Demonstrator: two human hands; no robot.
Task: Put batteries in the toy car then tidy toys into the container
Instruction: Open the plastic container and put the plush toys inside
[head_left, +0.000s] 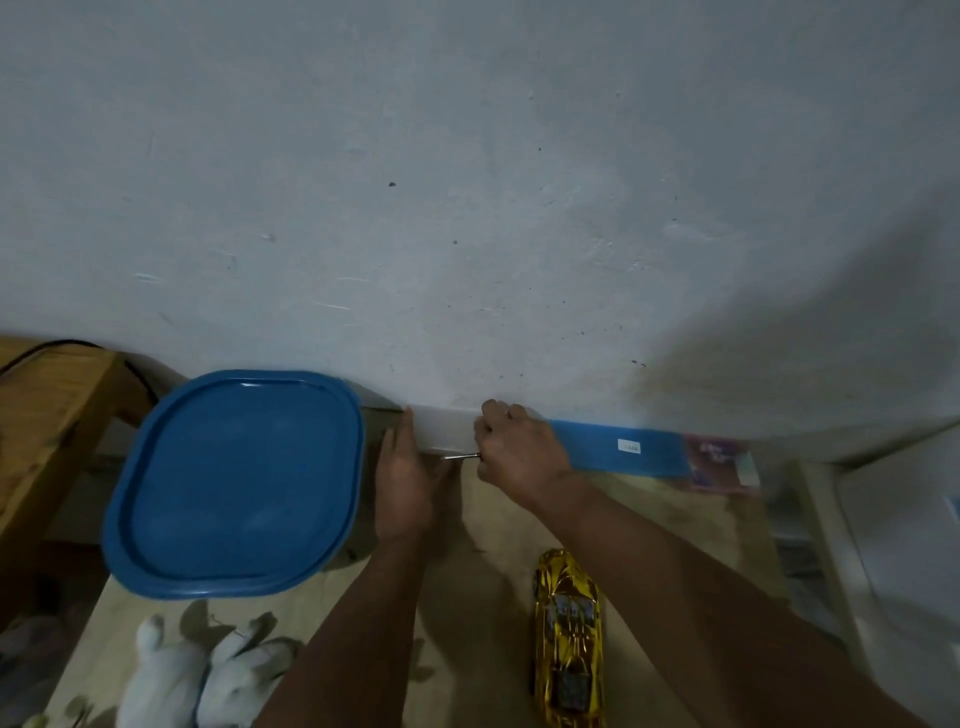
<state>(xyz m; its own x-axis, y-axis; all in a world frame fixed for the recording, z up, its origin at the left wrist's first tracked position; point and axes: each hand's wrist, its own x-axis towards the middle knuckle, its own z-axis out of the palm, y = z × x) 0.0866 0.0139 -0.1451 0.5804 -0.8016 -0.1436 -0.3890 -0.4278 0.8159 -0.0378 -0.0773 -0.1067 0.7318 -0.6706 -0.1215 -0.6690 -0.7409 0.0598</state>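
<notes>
Both hands (410, 478) (519, 447) reach the wall; gold toy car (569, 639) lies nearer, rightward.

Beside the one blue lid (234, 483): one gold car (569, 642) to its right, two white plush rabbits (208, 680) below it, one thin metal tool (460, 457) right of it.

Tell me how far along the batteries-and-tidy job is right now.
Early. Nothing looks finished. The gold toy car lies on the table, untouched, and the white plush toys sit outside the container, whose blue lid is on. In hand: the right hand grips a thin metal tool near the wall, the left hand flat beside it. Left: batteries, then all the tidying.
</notes>
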